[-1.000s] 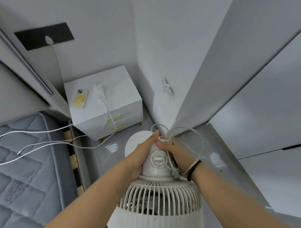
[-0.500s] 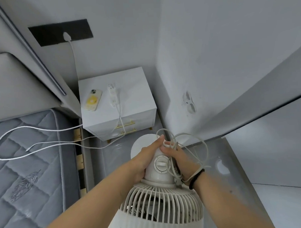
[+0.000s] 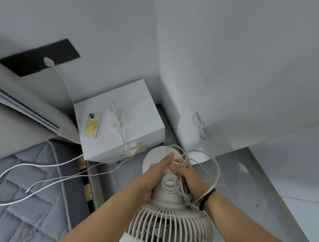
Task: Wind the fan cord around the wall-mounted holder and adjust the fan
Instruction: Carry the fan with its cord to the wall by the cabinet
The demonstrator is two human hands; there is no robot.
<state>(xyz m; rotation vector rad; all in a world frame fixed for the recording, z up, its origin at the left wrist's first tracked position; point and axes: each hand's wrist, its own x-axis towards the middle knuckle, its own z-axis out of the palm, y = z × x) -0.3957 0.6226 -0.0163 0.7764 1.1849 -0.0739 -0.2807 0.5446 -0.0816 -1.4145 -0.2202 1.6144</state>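
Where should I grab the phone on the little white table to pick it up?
Probably by its two long edges, coming from above. The phone lies flat, camera side up, on the nightstand, with bare top along both sides, so fingers can pinch across its narrow width. The white power strip lies beside it, not touching.

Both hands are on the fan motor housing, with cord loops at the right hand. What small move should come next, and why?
Probably lift the right hand with the cord toward the wall holder. The loops hang loose by the fan, and the holder is bare. The left hand can steady the fan.
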